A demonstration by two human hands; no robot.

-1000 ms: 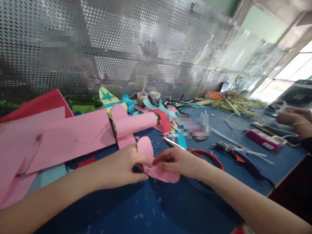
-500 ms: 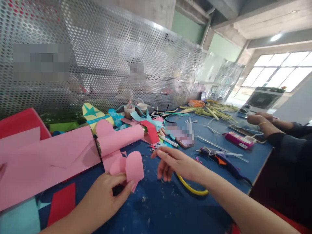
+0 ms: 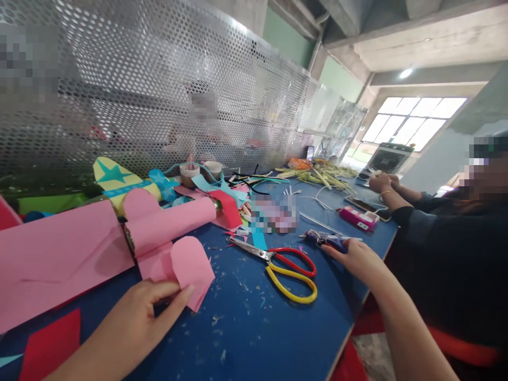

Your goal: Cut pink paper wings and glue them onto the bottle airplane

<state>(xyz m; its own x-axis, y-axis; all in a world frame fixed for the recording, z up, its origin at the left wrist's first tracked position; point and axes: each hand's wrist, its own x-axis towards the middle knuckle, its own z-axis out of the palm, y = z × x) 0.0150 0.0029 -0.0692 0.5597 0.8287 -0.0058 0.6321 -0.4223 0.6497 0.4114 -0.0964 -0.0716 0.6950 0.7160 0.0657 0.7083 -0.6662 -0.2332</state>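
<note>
A pink paper piece with a rounded end (image 3: 192,264) is pinched between the thumb and fingers of my left hand (image 3: 153,307). More pink paper lies behind it, partly covered. On the right side of the table, my right hand (image 3: 357,259) is closed round the handle of a blue glue gun (image 3: 327,241), which still rests low over the tabletop with its nozzle to the left. Between my hands lie scissors (image 3: 273,256) with one red and one yellow handle loop, blades toward the scraps.
A rolled pink paper piece (image 3: 170,225) and a large pink sheet (image 3: 59,248) lie left, near a yellow star-patterned piece (image 3: 115,177). Red paper (image 3: 51,344) sits front left. Perforated metal panels (image 3: 151,95) line the back. Beyond a magenta box (image 3: 357,218), another person's hands (image 3: 383,184) work.
My right hand has moved right, from above the scissors to the glue gun, and closed on it. The scissors are now uncovered. The view has turned right; my left hand keeps the pink paper.
</note>
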